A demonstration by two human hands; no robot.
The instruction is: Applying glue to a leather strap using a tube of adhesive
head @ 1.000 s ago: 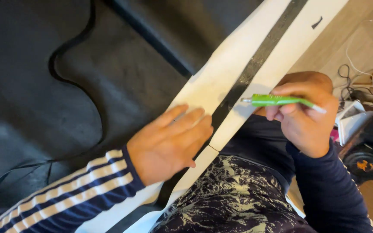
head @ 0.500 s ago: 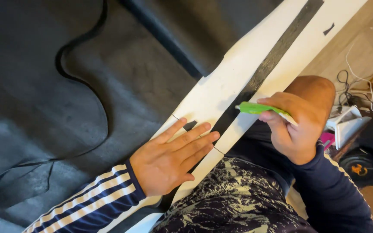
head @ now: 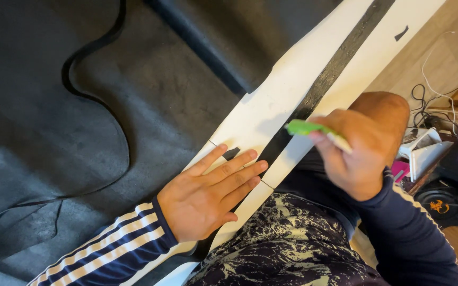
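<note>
Down at about seven o'clock in my view, my left hand lies flat and open, palm down, its fingers spread and pointing toward two o'clock across a long white strip that runs diagonally from the bottom edge up to the top right corner. Beside that strip, on its right, runs a narrow black band, and past the band lies a second white strip; my fingertips reach just to the black band's edge. A small dark notch shows on the first strip just above my index finger. At three o'clock from the left hand, my right hand is closed around a green pen-shaped tool, held in a writing grip, with its tip pointing toward nine o'clock and hanging over the black band; I cannot tell whether the tip touches the surface, since it is blurred. To the left, from eight to twelve o'clock, spreads dark grey sheet material with a curving cut line. At four o'clock, off the work surface, cables and a small white box sit on the wooden floor.
</note>
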